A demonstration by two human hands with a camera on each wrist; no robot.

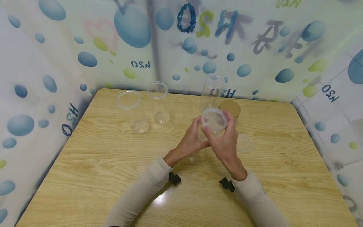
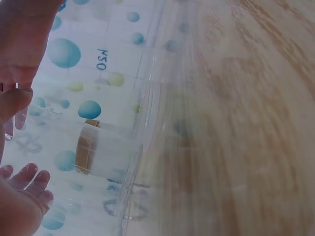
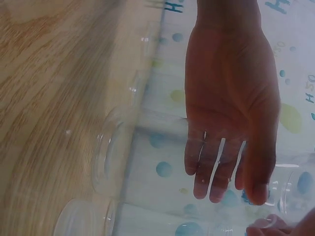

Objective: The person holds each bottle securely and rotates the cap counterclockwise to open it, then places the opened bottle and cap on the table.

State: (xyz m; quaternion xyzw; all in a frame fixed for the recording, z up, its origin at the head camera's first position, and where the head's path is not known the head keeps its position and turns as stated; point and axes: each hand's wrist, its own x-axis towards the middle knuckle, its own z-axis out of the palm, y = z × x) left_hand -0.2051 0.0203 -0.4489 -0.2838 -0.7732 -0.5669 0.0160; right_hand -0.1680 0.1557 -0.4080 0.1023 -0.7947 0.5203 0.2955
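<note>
Near the table's middle, a clear plastic jar [image 1: 216, 134] is held up between both hands, its translucent round lid [image 1: 214, 119] on top facing the head camera. The left hand [image 1: 191, 140] holds the jar from the left side. With thumb and fingers at opposite edges of the lid, the right hand [image 1: 225, 146] grips it from the right. In the right wrist view, the right hand's fingers [image 3: 215, 169] look fairly straight through the clear plastic. Part of the left hand [image 2: 22, 199] appears at the left edge of the left wrist view. The jar's lower part is mostly hidden.
Two lidless clear jars, one nearer [image 1: 139, 126] and one farther [image 1: 161, 116], stand at the left. Behind the hands are another clear jar [image 1: 210, 94] and a brown round lid [image 1: 231, 108]. A clear lid [image 1: 245, 143] lies on the wooden table [image 1: 283, 132] at right.
</note>
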